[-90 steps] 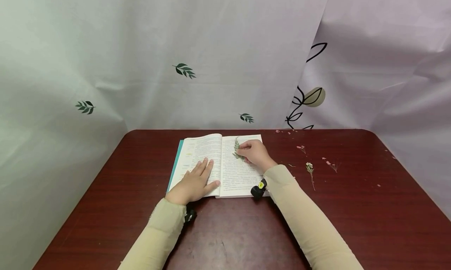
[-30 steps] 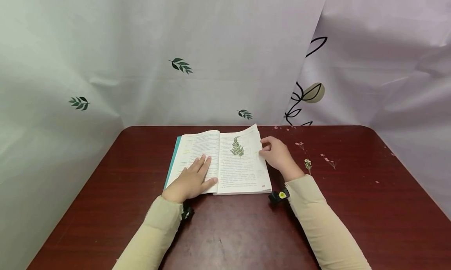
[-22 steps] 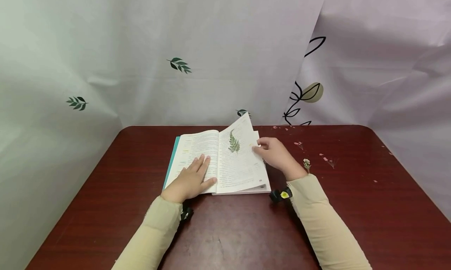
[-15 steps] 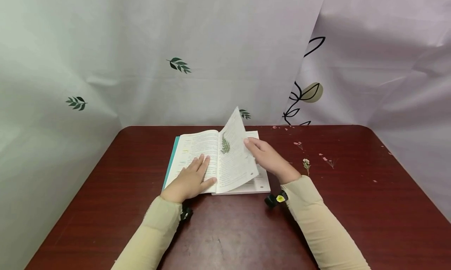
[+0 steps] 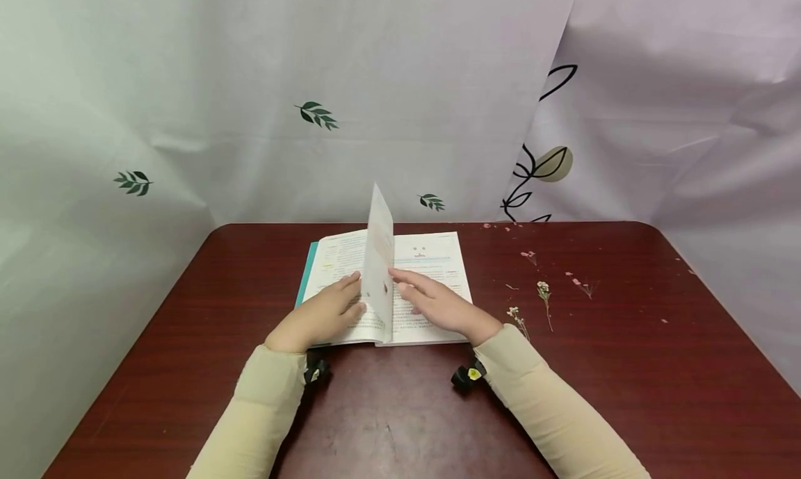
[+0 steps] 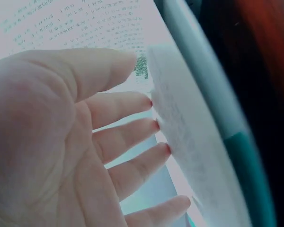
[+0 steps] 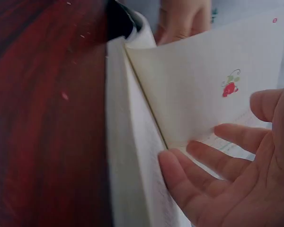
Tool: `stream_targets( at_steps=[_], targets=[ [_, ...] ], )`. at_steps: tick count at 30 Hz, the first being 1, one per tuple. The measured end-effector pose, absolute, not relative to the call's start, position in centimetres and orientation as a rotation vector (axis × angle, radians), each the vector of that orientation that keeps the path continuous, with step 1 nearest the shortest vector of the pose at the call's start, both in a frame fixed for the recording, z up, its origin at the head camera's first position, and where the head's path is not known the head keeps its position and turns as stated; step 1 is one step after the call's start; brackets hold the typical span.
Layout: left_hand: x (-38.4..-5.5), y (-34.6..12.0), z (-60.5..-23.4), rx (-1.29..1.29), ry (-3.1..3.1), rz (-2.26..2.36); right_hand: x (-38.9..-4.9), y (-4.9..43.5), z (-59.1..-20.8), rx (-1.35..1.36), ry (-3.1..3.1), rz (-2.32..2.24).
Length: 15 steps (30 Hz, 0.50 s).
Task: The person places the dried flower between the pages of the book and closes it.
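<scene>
Standing nearly upright, one page (image 5: 378,256) divides the open teal-edged book (image 5: 434,253).

There are one book (image 5: 441,256), one green sprig (image 6: 141,67), two white-flowered sprigs (image 5: 543,288) (image 5: 514,313).

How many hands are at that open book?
2: the left hand over the left pages, the right hand just right of the raised page. No others seem hidden.
</scene>
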State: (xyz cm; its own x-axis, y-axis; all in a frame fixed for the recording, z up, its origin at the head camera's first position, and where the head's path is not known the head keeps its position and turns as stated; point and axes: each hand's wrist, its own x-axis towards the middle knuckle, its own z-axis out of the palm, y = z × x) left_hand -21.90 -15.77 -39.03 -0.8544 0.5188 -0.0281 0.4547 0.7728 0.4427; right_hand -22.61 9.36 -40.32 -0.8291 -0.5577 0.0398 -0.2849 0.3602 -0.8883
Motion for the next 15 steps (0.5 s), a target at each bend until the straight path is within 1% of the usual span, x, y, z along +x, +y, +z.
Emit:
stream_targets(
  at_steps=[3, 6, 8, 10, 12, 15],
  targets=[
    [-22.1, -16.4, -38.4, 0.773, 2.848, 0.776, -22.6, 9.0, -40.7, -0.884, 2.4, -1.348],
    [-21.9, -17.3, -37.3, 0.656, 2.927, 0.917, -22.5, 8.9, -41.0, -1.022, 2.47, -1.186],
    [-21.6, -17.8, -36.4, 0.533, 3.019, 0.956, -22.4, 8.7, -41.0, -1.086, 2.508, -1.076],
    [-21.3, -17.9, -35.6, 0.405, 3.131, 0.985, -22.3, 8.7, -41.0, -1.113, 2.54, -0.996],
    [-21.1, -17.8, -35.0, 0.333, 3.244, 1.012, -22.2, 8.6, -41.1, -1.125, 2.562, -0.95],
    [-20.9, -17.0, -34.6, 0.358, 3.36, 1.089, -22.0, 8.4, -41.2, -1.118, 2.586, -0.925]
  ],
)
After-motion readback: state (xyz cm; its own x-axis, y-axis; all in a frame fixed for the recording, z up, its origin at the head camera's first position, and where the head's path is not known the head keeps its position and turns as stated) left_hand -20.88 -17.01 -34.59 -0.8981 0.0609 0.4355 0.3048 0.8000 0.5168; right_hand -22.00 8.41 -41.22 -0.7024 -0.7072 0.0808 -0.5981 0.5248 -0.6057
